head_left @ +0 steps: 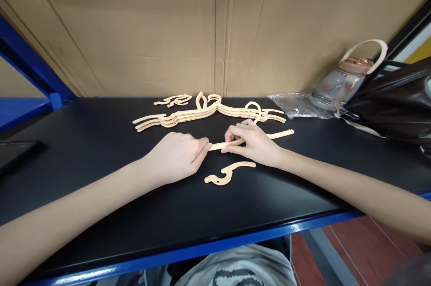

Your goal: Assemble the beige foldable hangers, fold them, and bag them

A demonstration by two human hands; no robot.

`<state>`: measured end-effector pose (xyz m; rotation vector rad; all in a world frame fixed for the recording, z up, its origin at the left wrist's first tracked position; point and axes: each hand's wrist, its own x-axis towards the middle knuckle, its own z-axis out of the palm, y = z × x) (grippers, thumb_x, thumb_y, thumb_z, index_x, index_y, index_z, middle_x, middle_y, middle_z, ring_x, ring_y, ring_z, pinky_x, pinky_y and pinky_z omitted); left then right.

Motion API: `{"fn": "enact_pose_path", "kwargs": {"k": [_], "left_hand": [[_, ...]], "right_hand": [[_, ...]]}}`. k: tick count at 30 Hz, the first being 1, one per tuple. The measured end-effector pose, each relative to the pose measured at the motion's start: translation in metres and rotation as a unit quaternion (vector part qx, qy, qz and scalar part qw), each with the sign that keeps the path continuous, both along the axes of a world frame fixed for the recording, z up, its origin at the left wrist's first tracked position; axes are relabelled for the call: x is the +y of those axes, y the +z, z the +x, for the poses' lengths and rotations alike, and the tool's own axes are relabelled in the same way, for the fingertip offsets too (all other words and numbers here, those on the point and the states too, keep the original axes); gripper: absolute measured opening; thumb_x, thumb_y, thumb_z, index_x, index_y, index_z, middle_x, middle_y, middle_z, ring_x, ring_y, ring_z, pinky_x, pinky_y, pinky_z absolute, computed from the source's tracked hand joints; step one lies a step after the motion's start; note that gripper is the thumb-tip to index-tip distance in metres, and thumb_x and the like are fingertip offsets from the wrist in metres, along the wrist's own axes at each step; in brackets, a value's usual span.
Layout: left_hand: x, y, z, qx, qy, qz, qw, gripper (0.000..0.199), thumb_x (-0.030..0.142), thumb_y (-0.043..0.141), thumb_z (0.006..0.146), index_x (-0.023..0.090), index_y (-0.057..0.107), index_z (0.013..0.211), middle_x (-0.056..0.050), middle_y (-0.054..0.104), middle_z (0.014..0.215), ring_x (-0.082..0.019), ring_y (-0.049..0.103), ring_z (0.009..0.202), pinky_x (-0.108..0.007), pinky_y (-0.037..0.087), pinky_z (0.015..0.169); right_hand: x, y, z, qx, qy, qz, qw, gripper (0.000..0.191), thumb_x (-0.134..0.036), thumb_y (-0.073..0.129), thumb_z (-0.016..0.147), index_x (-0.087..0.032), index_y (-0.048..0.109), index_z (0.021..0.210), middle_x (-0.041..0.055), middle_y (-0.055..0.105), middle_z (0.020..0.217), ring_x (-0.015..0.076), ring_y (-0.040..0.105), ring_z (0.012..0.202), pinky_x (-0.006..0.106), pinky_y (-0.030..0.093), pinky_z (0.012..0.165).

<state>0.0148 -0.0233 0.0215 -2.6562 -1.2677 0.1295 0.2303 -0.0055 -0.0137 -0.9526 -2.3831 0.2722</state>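
Observation:
Both hands grip one beige hanger piece point(217, 146) over the middle of the black tabletop. My left hand point(178, 156) is closed, pinching its left end between thumb and fingers. My right hand point(251, 141) pinches the same piece farther right; a straight arm with a small hole shows beyond the hand, and a hook rises behind it. Nearer the front edge lies a loose curved beige piece point(229, 174) with a small hole. Behind the hands rests a stack of beige hangers point(188, 115).
Several small beige pieces point(173, 100) lie at the back left. A clear bottle point(340, 81) stands on crumpled plastic at the back right, beside a shiny black bag point(397, 102). A dark flat object point(16, 153) is at the far left. Cardboard point(151, 30) backs the table.

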Motion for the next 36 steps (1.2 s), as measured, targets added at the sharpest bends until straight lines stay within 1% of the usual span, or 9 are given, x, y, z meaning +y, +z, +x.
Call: {"fn": "enact_pose_path", "kwargs": {"k": [4,8,11,14,21,26,32,34,36], "left_hand": [[0.003,-0.003,-0.002,-0.032,0.001,0.019,0.999,0.035,0.033,0.024,0.100,0.020,0.052,0.084,-0.001,0.063,0.059,-0.018,0.059,0.051,-0.026,0.024,0.047],[0.006,-0.012,-0.004,-0.083,-0.029,0.052,0.995,0.034,0.041,0.027,0.101,0.019,0.051,0.093,-0.001,0.069,0.075,-0.016,0.062,0.061,-0.024,0.029,0.049],[0.006,-0.017,-0.004,-0.077,-0.071,0.105,0.989,0.035,0.035,0.025,0.102,0.018,0.054,0.095,-0.003,0.067,0.081,-0.017,0.062,0.070,-0.025,0.033,0.052],[0.007,-0.020,-0.003,-0.053,-0.107,0.146,0.982,0.034,0.027,0.025,0.102,0.016,0.057,0.097,-0.005,0.063,0.086,-0.019,0.061,0.079,-0.027,0.038,0.057],[0.009,-0.019,-0.003,-0.080,-0.141,0.148,0.975,0.028,0.021,0.032,0.099,0.015,0.059,0.100,-0.007,0.058,0.094,-0.018,0.056,0.079,-0.027,0.042,0.059],[0.007,-0.015,-0.001,-0.058,-0.116,0.184,0.974,0.020,0.018,0.042,0.090,0.016,0.061,0.085,-0.009,0.061,0.085,-0.025,0.056,0.087,-0.035,0.045,0.073],[0.005,-0.014,-0.004,-0.054,-0.021,0.136,0.989,0.018,0.019,0.043,0.089,0.016,0.059,0.082,-0.007,0.061,0.083,-0.022,0.059,0.078,-0.031,0.042,0.059],[0.006,-0.015,-0.006,-0.068,-0.010,0.115,0.991,0.015,0.023,0.046,0.089,0.016,0.059,0.084,-0.006,0.061,0.084,-0.021,0.060,0.075,-0.031,0.041,0.058],[0.007,-0.016,-0.006,-0.080,-0.024,0.112,0.990,0.017,0.028,0.048,0.089,0.016,0.059,0.086,-0.006,0.061,0.084,-0.023,0.060,0.079,-0.032,0.044,0.064]], "right_hand": [[-0.001,0.001,0.000,0.010,-0.032,-0.021,0.999,0.024,-0.039,0.065,0.086,-0.020,0.054,0.076,-0.0042,0.058,0.070,0.0130,0.052,0.070,0.029,0.033,0.079],[-0.001,0.001,0.000,0.015,-0.049,-0.022,0.998,0.022,-0.039,0.066,0.085,-0.020,0.055,0.079,-0.0040,0.059,0.071,0.0127,0.053,0.069,0.028,0.036,0.076],[-0.001,0.001,0.000,0.011,-0.064,-0.032,0.997,0.021,-0.038,0.067,0.084,-0.021,0.057,0.082,-0.0025,0.060,0.076,0.0129,0.054,0.070,0.026,0.036,0.066],[-0.002,0.001,0.000,0.017,-0.067,-0.047,0.997,0.020,-0.038,0.067,0.083,-0.021,0.057,0.084,-0.0024,0.062,0.079,0.0122,0.055,0.071,0.024,0.036,0.063],[-0.002,0.001,-0.001,0.019,-0.066,-0.052,0.996,0.019,-0.038,0.067,0.084,-0.021,0.059,0.085,-0.0030,0.063,0.076,0.0117,0.057,0.070,0.024,0.036,0.063],[-0.003,0.002,-0.003,0.011,-0.050,-0.048,0.998,0.022,-0.041,0.066,0.084,-0.020,0.059,0.084,-0.0017,0.063,0.080,0.0122,0.055,0.070,0.025,0.037,0.063],[0.000,0.002,0.001,-0.011,-0.043,-0.002,0.999,0.015,-0.034,0.065,0.086,-0.021,0.059,0.083,0.0003,0.062,0.084,0.0166,0.053,0.084,0.029,0.039,0.074],[0.001,0.001,0.002,-0.016,-0.045,-0.005,0.999,0.014,-0.032,0.066,0.086,-0.021,0.059,0.083,0.0000,0.062,0.086,0.0167,0.054,0.085,0.029,0.039,0.074],[0.001,0.001,0.002,-0.019,-0.041,-0.003,0.999,0.013,-0.032,0.066,0.086,-0.021,0.059,0.083,-0.0002,0.062,0.086,0.0163,0.054,0.084,0.028,0.040,0.073]]}}
